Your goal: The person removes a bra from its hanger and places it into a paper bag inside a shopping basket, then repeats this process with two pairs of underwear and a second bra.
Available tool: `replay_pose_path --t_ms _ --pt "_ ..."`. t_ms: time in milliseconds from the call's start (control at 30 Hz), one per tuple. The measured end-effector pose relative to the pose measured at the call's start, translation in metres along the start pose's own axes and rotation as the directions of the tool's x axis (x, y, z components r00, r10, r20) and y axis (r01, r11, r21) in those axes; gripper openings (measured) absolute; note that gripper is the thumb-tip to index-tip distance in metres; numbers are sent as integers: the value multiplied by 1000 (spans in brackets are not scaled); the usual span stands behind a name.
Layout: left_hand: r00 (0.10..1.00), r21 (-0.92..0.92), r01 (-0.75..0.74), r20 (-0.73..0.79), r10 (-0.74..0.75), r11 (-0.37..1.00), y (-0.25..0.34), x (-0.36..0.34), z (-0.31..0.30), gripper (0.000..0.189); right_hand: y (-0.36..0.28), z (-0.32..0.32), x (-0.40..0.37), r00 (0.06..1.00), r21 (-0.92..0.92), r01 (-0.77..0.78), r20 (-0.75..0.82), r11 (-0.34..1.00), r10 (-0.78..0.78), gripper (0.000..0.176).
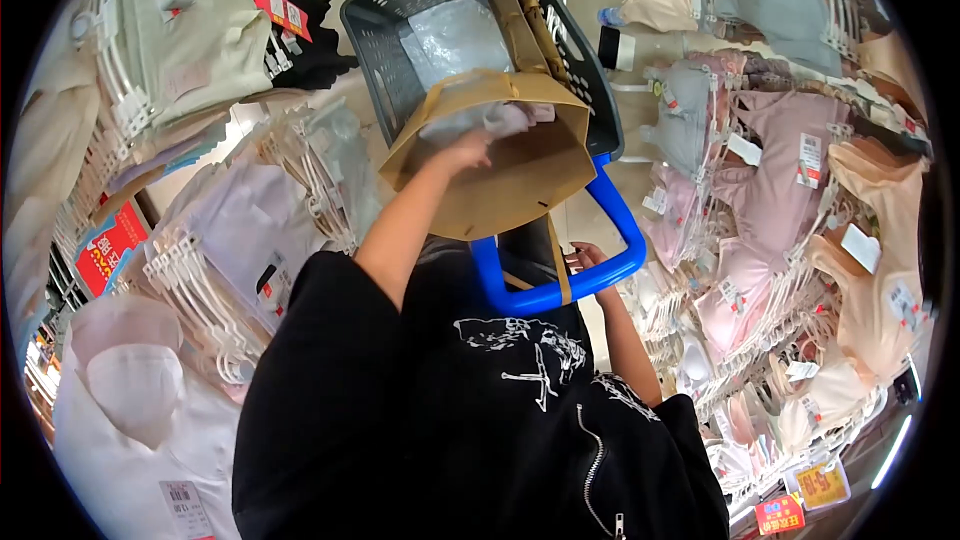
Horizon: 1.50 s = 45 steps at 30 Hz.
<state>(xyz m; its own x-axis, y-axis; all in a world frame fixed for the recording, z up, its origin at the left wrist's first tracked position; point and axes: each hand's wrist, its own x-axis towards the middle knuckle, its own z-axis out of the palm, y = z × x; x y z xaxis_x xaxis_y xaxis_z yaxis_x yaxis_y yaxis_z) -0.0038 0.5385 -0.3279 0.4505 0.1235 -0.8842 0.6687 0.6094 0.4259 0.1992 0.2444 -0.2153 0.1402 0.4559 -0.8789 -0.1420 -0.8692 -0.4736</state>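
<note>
A brown paper bag [530, 165] stands with its mouth towards me, leaning on the near rim of a grey shopping basket [385, 60]. My left hand [466, 153] is inside the bag's mouth, its fingers closed on a pale pinkish garment [507, 119]. The basket's blue handle [632, 240] juts towards my body, with a strap of the bag [562, 275] lying over it. My right hand [588, 264] is inside the handle loop, close to that strap. Its fingers are curled, and what they hold is partly hidden.
A clear plastic package [458, 38] and another folded brown paper bag [528, 25] lie in the basket. Racks of hanging underwear line both sides, with lilac garments [245, 210] left and pink ones [775, 170] right. A white garment [140, 410] hangs close at lower left.
</note>
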Motion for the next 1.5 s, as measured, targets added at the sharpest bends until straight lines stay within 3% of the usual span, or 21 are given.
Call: replay_pose_path --t_ms 100,167,233,333,467,533,667,733,833,867,1033,1067,1100,1133,1167,1200,1233,1267,1333,1433,1500 --pt "887 155 -457 153 436 876 -2 -27 27 32 -15 -11 2 987 -38 150 -55 988 -152 34" --pt "874 53 -461 201 443 886 25 -79 39 38 0 -35 14 973 -100 209 -80 973 -217 33" --pt "883 -259 -316 272 383 913 59 -142 41 38 -2 -46 15 969 -92 185 -146 978 -197 32" --pt "625 -473 -593 239 743 651 80 -204 52 23 -43 -44 -5 962 19 106 -255 994 -98 26" --pt "434 -597 -548 395 809 586 94 -252 70 22 -37 -82 29 950 -1 144 -281 990 -139 25" --pt "395 -682 -442 436 809 583 89 -254 91 18 -54 -91 51 942 -93 241 -217 966 -256 24" --pt "420 -721 -185 556 717 668 76 -245 137 28 -107 -103 84 954 -47 257 -149 965 -261 24" --pt "401 -765 -211 500 768 608 71 -238 163 33 -127 -112 115 935 -89 316 -142 945 -326 23" --pt "528 -804 -92 460 714 587 71 -232 167 40 -152 -119 169 926 -101 349 -119 932 -359 23" --pt "478 -826 -154 418 772 542 71 -226 170 36 -161 -118 188 928 -127 343 -107 931 -357 22" --pt "579 -742 -260 392 715 618 74 -226 169 32 -177 -104 297 911 -297 388 -22 872 -412 21" --pt "603 -723 -274 385 699 634 70 -226 166 31 -179 -100 331 894 -441 395 -16 806 -447 23" --pt "660 -778 -236 311 684 581 72 -230 166 26 -167 -99 361 885 -574 378 -4 726 -465 24" --pt "676 -845 -245 204 708 476 66 -229 171 24 -182 -81 347 865 -492 417 -45 764 -501 27" --pt "693 -896 -257 90 715 362 59 -230 180 23 -181 -71 358 899 -469 318 -127 824 -419 28" --pt "712 -931 -274 -26 702 243 54 -233 187 21 -134 -87 444 953 -206 297 13 932 -301 26" --pt "724 -962 -233 -72 686 144 53 -232 188 18 -177 -65 388 978 -256 205 13 945 -209 22" --pt "665 -965 -259 -200 719 -28 56 -227 194 17 -179 -66 384 926 -272 374 167 886 -339 21" --pt "595 -943 -196 -332 732 -269 62 -221 197 16 -164 -67 416 913 -470 401 137 786 -384 26" --pt "401 -924 -249 -371 838 -290 65 -207 193 23 -167 -68 421 899 -535 318 -92 783 -429 30" --pt "292 -911 -327 -349 890 -250 69 -201 188 28 -167 -72 433 896 -511 375 -13 774 -443 35"
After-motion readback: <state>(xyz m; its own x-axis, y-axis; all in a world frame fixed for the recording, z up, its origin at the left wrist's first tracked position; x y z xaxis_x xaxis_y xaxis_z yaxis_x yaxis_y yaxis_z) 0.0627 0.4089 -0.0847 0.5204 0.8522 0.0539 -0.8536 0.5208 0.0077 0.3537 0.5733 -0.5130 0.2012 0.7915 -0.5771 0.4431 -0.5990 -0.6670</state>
